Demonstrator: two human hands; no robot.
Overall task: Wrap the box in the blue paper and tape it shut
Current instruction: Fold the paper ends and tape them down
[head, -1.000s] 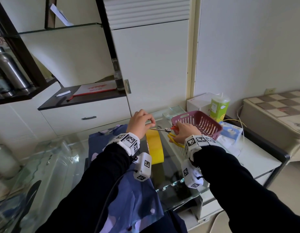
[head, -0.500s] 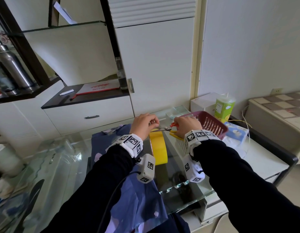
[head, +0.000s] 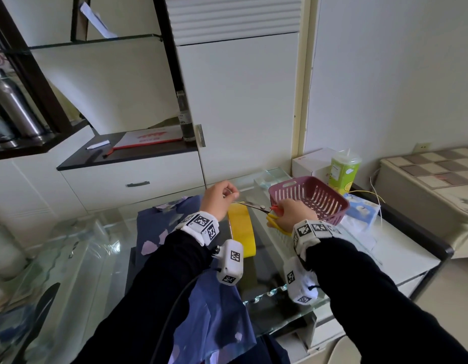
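Note:
The blue paper [head: 214, 313], patterned with pale patches, lies on the glass table [head: 96, 258] under my left arm and hangs over the near edge. No box is visible. My left hand [head: 218, 203] is raised above the paper, its fingertips pinched on the end of the yellow tape. The tape roll [head: 242, 232] hangs just below it, seen edge-on. My right hand [head: 293, 215] grips scissors [head: 255, 207] with yellow and red handles. Their blades point left and reach the tape beside my left fingers.
A maroon plastic basket [head: 330, 206] stands just behind my right hand. Behind it are a green cup [head: 343, 172] and a white carton [head: 311, 161]. A blue tissue pack [head: 361, 208] lies to the right. White cabinets close off the far side.
The view has shifted slightly. Both hands stay close together, the left still pinching the tape and the right still holding the scissors at it.

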